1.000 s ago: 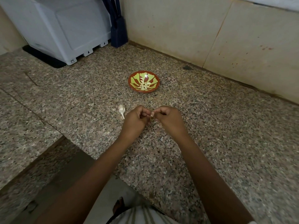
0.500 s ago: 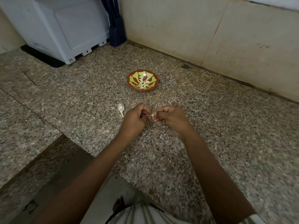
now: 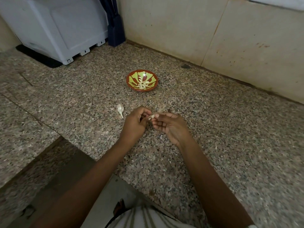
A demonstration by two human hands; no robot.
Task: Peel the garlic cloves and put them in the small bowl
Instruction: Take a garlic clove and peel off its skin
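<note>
— Two hands on one garlic clove (image 3: 151, 117), am I seeing that right?

— You are. The left hand (image 3: 134, 124) has its fingers curled and nips the clove between thumb and forefinger. The right hand (image 3: 171, 127), palm turned up, pinches the other side with its fingertips. They hold it just above the counter (image 3: 213, 129), and it looks pale and ragged at the edges.

— Any writing about? A brand?

— Only small dark arrow marks (image 3: 85, 51) on the clips along the foot of the white appliance (image 3: 57, 25) at the back left. Anything else on it is too small for me to read.

— And where does the clove belong?

— The small bowl (image 3: 142, 89), red-brown with a green pattern, sits beyond the hands, well apart from them, toward the wall (image 3: 181, 30). Several peeled cloves (image 3: 142, 84) lie in the middle of it.

— What else is lying around?

— A garlic piece (image 3: 120, 109) with a stalk lies on the speckled stone just left of the left hand, not touching it. Some papery scraps (image 3: 162, 110) lie just behind the right hand's fingers. The appliance stands on a black mat (image 3: 37, 56), with a dark blue stand (image 3: 115, 30) tucked into the corner beside it. A dark spot (image 3: 185, 66) sits where counter meets wall, and a striped shirt (image 3: 144, 218) shows at the near edge.

— Anything between hands and bowl?

— The scraps lie nearest that line, and the garlic piece lies off to its left.
</note>
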